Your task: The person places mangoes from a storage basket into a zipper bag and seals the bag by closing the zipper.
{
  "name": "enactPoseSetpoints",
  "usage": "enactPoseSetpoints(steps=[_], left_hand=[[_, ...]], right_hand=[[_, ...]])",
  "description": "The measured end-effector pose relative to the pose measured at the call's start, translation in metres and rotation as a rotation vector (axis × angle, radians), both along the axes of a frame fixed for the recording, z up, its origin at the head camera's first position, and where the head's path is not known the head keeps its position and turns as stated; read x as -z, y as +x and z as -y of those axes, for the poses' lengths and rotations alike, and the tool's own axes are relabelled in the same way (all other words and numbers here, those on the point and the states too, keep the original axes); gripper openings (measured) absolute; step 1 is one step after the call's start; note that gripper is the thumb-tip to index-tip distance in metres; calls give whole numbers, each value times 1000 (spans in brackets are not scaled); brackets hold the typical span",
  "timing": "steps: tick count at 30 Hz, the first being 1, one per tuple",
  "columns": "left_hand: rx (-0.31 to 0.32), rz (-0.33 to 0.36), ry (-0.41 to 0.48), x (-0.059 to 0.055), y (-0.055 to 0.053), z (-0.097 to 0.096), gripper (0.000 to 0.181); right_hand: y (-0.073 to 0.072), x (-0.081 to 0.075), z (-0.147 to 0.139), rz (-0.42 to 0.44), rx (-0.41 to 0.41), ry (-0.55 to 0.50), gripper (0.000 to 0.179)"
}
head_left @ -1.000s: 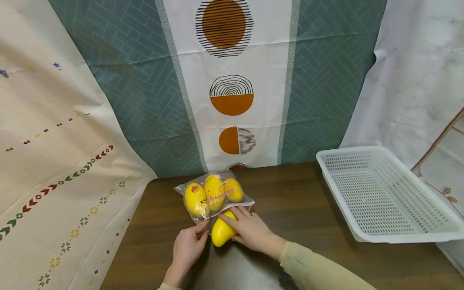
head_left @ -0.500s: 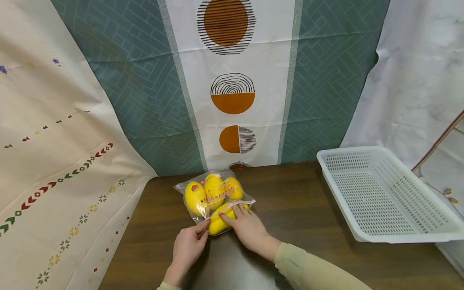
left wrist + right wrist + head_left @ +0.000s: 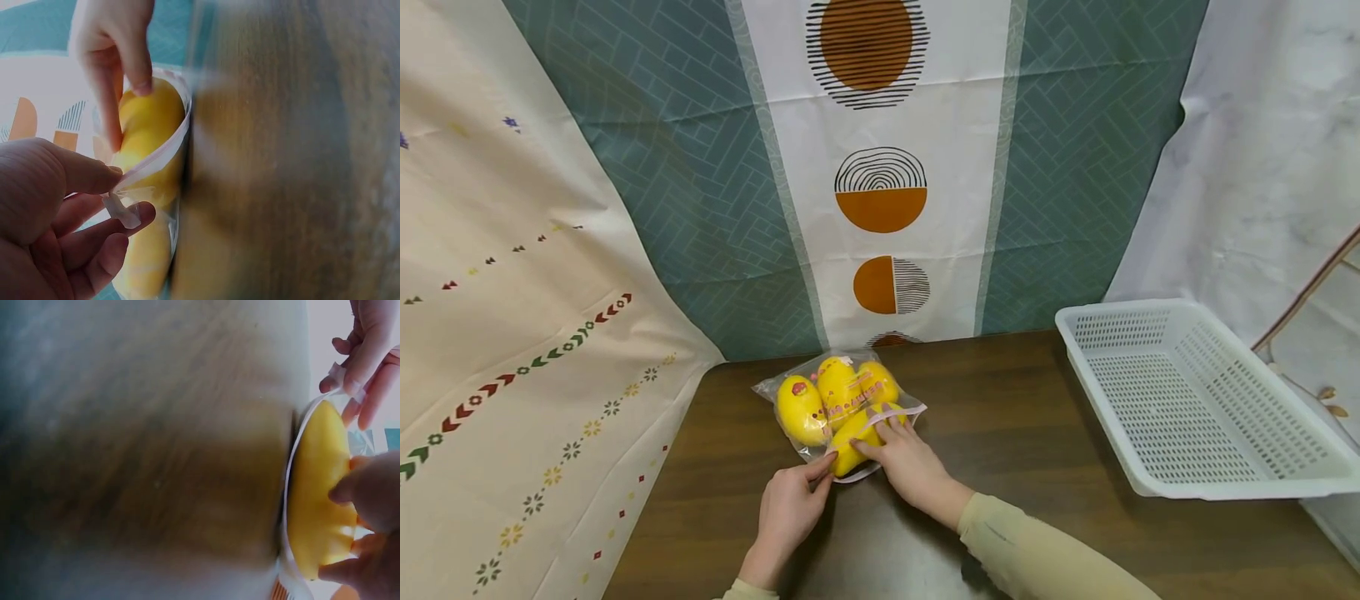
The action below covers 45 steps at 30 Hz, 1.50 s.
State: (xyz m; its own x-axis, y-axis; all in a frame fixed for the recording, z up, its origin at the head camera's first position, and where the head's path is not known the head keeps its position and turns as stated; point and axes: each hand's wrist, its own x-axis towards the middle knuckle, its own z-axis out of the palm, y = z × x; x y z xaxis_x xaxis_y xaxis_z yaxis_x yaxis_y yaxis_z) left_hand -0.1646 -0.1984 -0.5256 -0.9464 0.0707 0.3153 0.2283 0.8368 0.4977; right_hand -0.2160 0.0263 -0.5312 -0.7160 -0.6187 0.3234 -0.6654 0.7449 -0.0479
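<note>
A clear zip bag (image 3: 769, 387) with pink print lies on the table, its mouth facing me. Inside are several yellow mangoes (image 3: 801, 412). My left hand (image 3: 788, 507) pinches the left corner of the bag's mouth between thumb and fingers, plain in the left wrist view. With fingers and thumb spread around it, my right hand (image 3: 917, 471) grips another mango (image 3: 847, 452). That mango lies crosswise within the opening, and the zip edge (image 3: 165, 150) loops around it. In the right wrist view the lower lip of the bag runs beneath the held mango (image 3: 315, 494).
A white slotted plastic basket (image 3: 1172, 408) stands on the right side of the brown wooden table (image 3: 1000, 392). Patterned cloths (image 3: 700, 208) hang behind the table and along both sides.
My right hand has moved the mango forward and left, from in front of the bag into its mouth, turning it more crosswise. The left hand keeps its pinch on the bag's corner.
</note>
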Motion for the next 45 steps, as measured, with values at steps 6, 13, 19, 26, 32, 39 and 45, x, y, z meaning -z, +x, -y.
enactPoseSetpoints(steps=[6, 13, 19, 26, 32, 39, 45], left_hand=[[0, 1, -13, 0, 1, 0, 35], [7, 14, -2, -1, 2, 0, 35], [15, 17, -5, 0, 2, 1, 34], [29, 40, 19, 3, 4, 3, 36], [56, 28, 28, 2, 14, 7, 60], [31, 92, 0, -5, 20, 19, 93], [-7, 72, -65, -3, 21, 24, 72]], right_hand=[[0, 5, -2, 107, -41, 31, 56], [-5, 10, -1, 109, -43, 72, 65], [-8, 11, 2, 130, -44, 64, 66], [-8, 14, 0, 172, -56, 56, 69], [5, 4, -13, 275, -86, 109, 75], [17, -11, -30, 354, -139, 129, 79], [17, -12, -33, 393, -145, 150, 76]])
